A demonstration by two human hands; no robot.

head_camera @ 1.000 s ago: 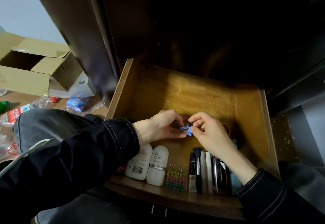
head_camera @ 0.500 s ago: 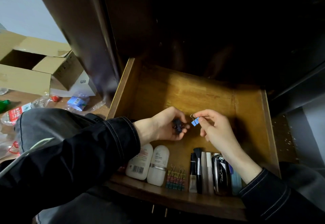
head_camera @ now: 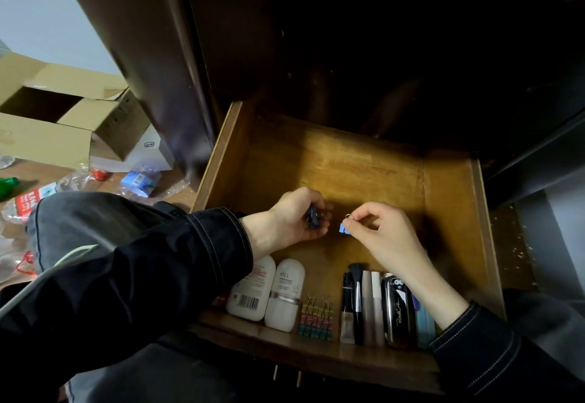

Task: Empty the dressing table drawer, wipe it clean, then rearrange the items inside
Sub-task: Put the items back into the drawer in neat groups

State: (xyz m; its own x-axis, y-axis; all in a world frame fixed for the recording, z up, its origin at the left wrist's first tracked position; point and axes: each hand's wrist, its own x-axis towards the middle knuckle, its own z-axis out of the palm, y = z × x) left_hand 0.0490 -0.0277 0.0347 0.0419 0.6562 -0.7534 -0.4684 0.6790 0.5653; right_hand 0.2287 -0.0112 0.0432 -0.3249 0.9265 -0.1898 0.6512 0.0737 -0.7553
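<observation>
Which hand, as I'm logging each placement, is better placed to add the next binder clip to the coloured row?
Probably right. The right hand pinches a light blue clip by its wire loop, free to lower toward the coloured clip row at the drawer front. The left hand grips dark clips.

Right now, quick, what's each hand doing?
Left hand: curled round a dark clip.
Right hand: pinching a small blue binder clip by its wire handle.

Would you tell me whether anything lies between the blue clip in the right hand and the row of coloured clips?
Nothing visible does: only bare drawer floor separates the blue clip, pinched by the right hand, from the coloured clips.
</observation>
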